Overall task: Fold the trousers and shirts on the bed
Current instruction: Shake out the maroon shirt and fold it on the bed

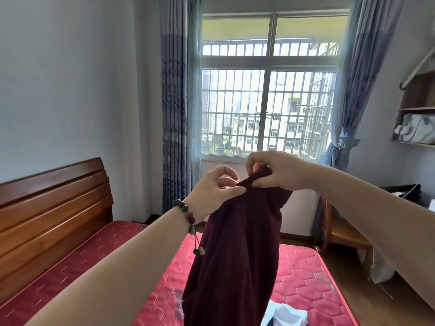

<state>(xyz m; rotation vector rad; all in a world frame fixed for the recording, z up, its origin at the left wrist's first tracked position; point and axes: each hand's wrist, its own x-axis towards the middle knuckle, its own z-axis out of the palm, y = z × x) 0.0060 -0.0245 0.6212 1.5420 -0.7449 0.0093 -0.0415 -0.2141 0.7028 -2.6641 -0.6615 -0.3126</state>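
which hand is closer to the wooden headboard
Left. The left hand pinches the maroon garment on the side toward the headboard; the right hand grips its top farther away, toward the window side.

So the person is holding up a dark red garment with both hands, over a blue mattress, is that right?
Not quite: the mattress is red, not blue, as the head view shows. Both the left hand and right hand do hold up the dark red garment.

Both raised hands' fingers [237, 189] pinch the maroon garment [235, 250].
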